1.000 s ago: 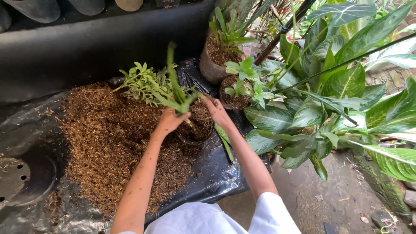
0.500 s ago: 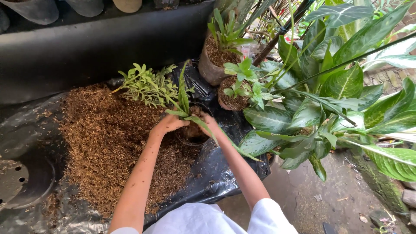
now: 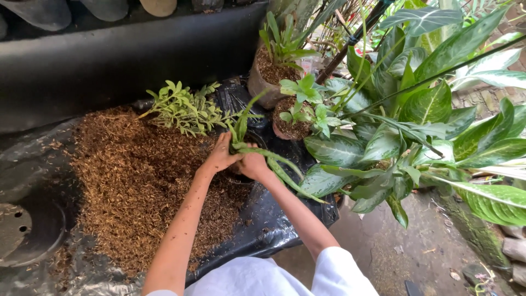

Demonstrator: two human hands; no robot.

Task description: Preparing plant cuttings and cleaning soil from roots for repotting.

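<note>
Head view, your left hand (image 3: 221,156) and right hand (image 3: 253,164) closed around a plant (image 3: 241,129), pressing it into a pot (image 3: 241,176), husk pile (image 3: 131,175) beside.

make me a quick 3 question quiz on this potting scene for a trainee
1. True or false: both hands press around the base of the long-leaved plant in the small black pot.
2. What does the pile of brown husk mix lie on? A) black plastic sheet B) wooden tray C) bare concrete
3. Which side of the person do the big variegated leafy plants stand on?

Key
1. True. The left hand and right hand meet at the plant's base, over the pot.
2. A, the black plastic sheet.
3. The person's right; two small potted plants stand between them and the hands.
</note>
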